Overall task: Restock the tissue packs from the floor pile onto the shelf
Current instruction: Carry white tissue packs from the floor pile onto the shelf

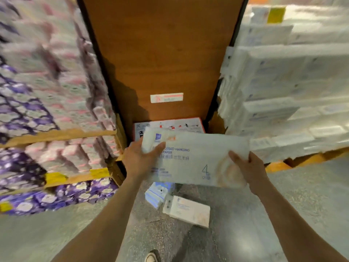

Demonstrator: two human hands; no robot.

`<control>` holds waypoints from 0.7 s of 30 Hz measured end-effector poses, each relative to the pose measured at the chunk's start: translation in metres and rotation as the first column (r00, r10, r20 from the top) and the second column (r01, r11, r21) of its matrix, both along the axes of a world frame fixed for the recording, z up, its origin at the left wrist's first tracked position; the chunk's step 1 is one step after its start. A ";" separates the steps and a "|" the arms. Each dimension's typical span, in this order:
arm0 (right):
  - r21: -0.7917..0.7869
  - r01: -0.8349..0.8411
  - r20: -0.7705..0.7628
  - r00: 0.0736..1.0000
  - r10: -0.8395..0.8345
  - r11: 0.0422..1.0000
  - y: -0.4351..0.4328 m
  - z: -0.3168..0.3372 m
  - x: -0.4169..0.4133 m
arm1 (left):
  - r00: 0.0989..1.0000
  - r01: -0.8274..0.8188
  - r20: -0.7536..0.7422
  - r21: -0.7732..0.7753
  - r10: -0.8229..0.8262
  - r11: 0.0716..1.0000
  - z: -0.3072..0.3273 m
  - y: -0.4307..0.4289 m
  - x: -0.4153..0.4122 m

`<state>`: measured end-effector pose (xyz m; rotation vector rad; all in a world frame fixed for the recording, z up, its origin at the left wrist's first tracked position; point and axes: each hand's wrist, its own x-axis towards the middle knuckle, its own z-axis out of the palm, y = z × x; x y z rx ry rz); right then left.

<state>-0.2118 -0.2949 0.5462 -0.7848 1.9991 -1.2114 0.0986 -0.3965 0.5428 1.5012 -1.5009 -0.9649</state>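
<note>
- Tissue pack (pixel 194 159) held in mid-air at centre, above the floor (pixel 283 205), both ends gripped.
- Left hand (pixel 140 159) pinching the 9 o'clock end; right hand (pixel 249 170) clamped on the 3 o'clock end.
- Stocked shelf (pixel 287 95) at 2 o'clock, nearly full.
- Likely snag: slick wrap slipping, or forcing it in and toppling neighbours.
- Two packs (pixel 186 210) underfoot at 6 o'clock, easy to tread on.

tissue pack (pixel 194 159) in both hands, blurred shelves (pixel 294 91)
</note>
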 end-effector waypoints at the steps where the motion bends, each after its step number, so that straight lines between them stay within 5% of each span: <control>1: -0.024 -0.048 -0.001 0.999 0.048 0.999 0.002 0.011 0.007 | 0.999 -0.048 -0.002 -0.030 0.048 0.998 0.014 0.016 0.009; 6: -0.098 -0.287 0.034 0.956 0.291 0.953 0.015 0.043 0.058 | 0.943 -0.290 -0.189 -0.064 0.274 0.955 0.050 0.115 0.068; 11: -0.101 -0.545 0.008 0.836 0.549 0.832 0.017 0.063 0.149 | 0.845 -0.518 -0.201 -0.079 0.495 0.852 0.061 0.207 0.145; 21: -0.129 -0.953 -0.106 0.288 0.952 0.275 0.121 0.092 0.469 | 0.413 -0.904 -0.265 -0.005 0.872 0.427 0.061 0.472 0.360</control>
